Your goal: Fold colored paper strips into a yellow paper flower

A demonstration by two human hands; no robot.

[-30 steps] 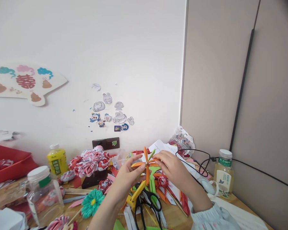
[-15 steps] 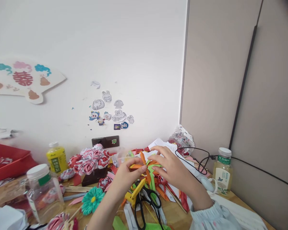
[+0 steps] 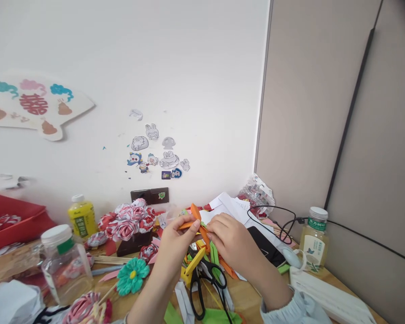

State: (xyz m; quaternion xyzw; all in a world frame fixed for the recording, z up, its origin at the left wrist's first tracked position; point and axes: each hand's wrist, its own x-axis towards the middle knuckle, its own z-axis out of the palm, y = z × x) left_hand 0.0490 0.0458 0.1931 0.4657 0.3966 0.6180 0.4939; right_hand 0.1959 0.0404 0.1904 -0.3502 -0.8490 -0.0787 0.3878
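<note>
Both my hands are raised over the cluttered desk, pinching a small folded paper flower with orange petals (image 3: 196, 219) and a bit of green. My left hand (image 3: 177, 245) grips it from the left with thumb and fingers closed on the petals. My right hand (image 3: 230, 245) is closed on its right side, knuckles toward me. Below them lie black-handled scissors (image 3: 202, 283) and folded yellow, green and orange paper strips (image 3: 193, 265).
A clear jar with a white lid (image 3: 64, 265), a yellow drink bottle (image 3: 82, 218), red-and-white paper roses (image 3: 128, 222) and a teal paper flower (image 3: 132, 275) stand at left. At right are a phone (image 3: 265, 245), black cable (image 3: 280, 220), pale bottle (image 3: 314, 245) and a white keyboard (image 3: 327, 294).
The hands have closed in on the paper flower and brought it lower; its spread petals now look gathered between the fingers. The view has shifted slightly.
</note>
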